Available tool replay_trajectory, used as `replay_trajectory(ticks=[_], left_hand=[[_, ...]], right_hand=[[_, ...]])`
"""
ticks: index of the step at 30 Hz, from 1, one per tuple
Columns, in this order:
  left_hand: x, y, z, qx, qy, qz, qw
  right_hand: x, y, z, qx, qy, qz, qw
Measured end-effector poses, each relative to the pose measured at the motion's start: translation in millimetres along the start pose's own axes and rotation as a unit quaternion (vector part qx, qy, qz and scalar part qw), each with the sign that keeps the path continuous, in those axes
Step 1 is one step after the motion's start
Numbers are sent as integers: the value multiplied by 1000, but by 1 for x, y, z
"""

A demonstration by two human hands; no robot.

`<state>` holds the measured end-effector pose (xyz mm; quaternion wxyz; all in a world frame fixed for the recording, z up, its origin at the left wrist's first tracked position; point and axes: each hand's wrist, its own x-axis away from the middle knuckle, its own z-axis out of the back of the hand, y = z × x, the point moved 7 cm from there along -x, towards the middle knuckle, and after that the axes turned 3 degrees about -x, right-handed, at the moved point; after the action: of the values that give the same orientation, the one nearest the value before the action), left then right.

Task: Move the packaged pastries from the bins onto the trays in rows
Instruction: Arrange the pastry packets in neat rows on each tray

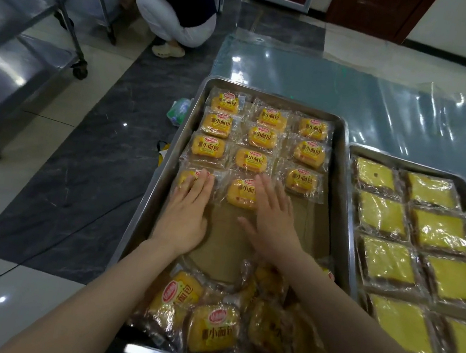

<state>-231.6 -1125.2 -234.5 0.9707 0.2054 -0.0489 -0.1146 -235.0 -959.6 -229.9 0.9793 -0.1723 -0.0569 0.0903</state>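
The fingers (201, 180) of the left hand (187, 209) are straight and close together. They lie flat on the left packet (187, 177) of the fourth row and hold nothing. The fingers (266, 188) of the right hand (275, 216) are also straight and a little spread, and they touch the right edge of the middle packet (241, 193) of the same row.

The place to the right of this hand, the bare corner (305, 217) under the third column, has no packet yet, so the right hand is the nearer one to fill it. The supply for it, a loose pile (212, 324) of packets, lies at the lower centre of the frame, partly under both forearms. The laid packets have their long side across the frame, left to right.

Each packet is a small orange bun in clear, crinkled film with a printed label. The steel tray (268, 95) is rectangular, with a brown paper lining (226, 235). On its right a second tray (409, 164) holds flat yellow squares in film. The tabletop (359, 89) is covered with shiny plastic sheet.
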Motion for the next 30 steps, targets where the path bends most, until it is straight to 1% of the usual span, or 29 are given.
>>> replay_trajectory(ticks=[2, 4, 6, 8, 11, 14, 16, 17, 19, 21, 22, 24, 26, 27, 28, 29, 30], left_hand=[[16, 1, 11, 21, 40, -19, 999], [34, -3, 20, 89, 64, 12, 994], [55, -8, 21, 166, 37, 58, 984], [75, -10, 14, 195, -13, 85, 977], [99, -8, 7, 184, -63, 85, 977], [113, -9, 2, 165, -111, 84, 976], [118, -14, 1, 140, -128, 95, 977], [118, -16, 1, 111, -132, 90, 981], [116, -14, 5, 70, -123, 67, 988], [111, -10, 13, 87, -92, 54, 990], [108, -9, 18, 104, -76, 57, 990], [101, -10, 29, 134, -47, 73, 987], [91, -11, 36, 151, -34, 74, 985], [85, -10, 38, 152, -33, 70, 985], [79, -10, 39, 148, -33, 65, 986], [74, -9, 40, 139, -33, 59, 988], [68, -9, 40, 128, -36, 53, 990]], right_hand=[[26, 25, 18, -79, 10, -51, 996], [58, 53, 31, -123, -15, -99, 987], [89, 69, 41, -119, -34, -122, 985], [111, 73, 46, -115, -53, -125, 984], [127, 62, 44, -130, -72, -129, 980], [125, 47, 37, -60, -70, -117, 989], [120, 34, 35, -88, -83, -83, 989], [117, 29, 33, -111, -96, -65, 987], [111, 24, 30, -124, -119, -53, 984], [107, 25, 28, -110, -122, -68, 984], [105, 26, 29, -110, -110, -75, 985], [101, 29, 34, -175, -59, -98, 978], [95, 40, 43, -269, 38, -158, 949], [92, 49, 48, -280, 98, -186, 937], [88, 56, 53, -264, 147, -206, 931], [83, 62, 56, -244, 177, -219, 928], [77, 67, 55, -231, 184, -224, 929]])
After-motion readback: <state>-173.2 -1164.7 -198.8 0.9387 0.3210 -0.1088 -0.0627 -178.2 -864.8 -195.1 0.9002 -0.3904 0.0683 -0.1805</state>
